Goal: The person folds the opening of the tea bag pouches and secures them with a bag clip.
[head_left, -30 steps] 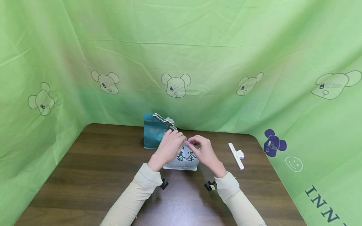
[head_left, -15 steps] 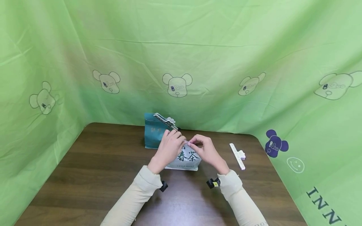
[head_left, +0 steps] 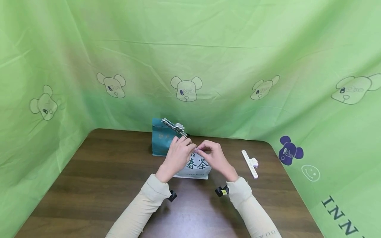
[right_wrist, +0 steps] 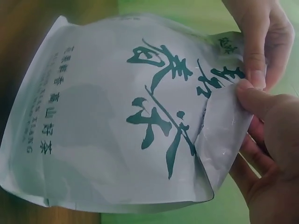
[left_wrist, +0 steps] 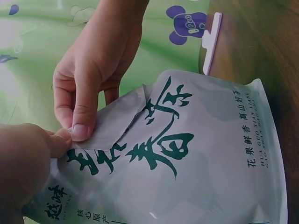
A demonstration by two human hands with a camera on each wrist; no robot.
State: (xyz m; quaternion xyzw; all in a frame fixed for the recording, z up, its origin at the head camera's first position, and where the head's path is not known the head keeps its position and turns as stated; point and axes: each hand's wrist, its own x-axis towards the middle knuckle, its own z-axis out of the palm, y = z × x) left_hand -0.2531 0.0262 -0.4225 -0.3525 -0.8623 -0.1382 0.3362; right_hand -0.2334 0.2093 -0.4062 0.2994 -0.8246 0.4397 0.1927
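A white tea bag point(head_left: 194, 170) with large green characters stands on the table in front of me. Its top edge is folded over into a plain silvery flap point(left_wrist: 117, 119). My right hand point(head_left: 215, 158) pinches this flap between thumb and fingers. The left hand point(head_left: 177, 158) pinches the same edge from the other side, and the two thumb tips meet at the fold. In the right wrist view the left hand point(right_wrist: 261, 44) grips near the bag's top, with the right hand point(right_wrist: 275, 140) beside it. The left hand's fingers are partly hidden behind the bag.
Behind the left hand stands a teal bag point(head_left: 159, 142) with a dark-and-white sealing clip point(head_left: 174, 127) slanting across its top. A white and purple clip point(head_left: 250, 164) lies on the wooden table point(head_left: 89, 181) to the right. Green printed cloth point(head_left: 184, 49) hangs around the table.
Both hands have stayed at the bag's top edge. The right hand has shifted slightly, its fingertips closer to the left hand's than half a second ago.
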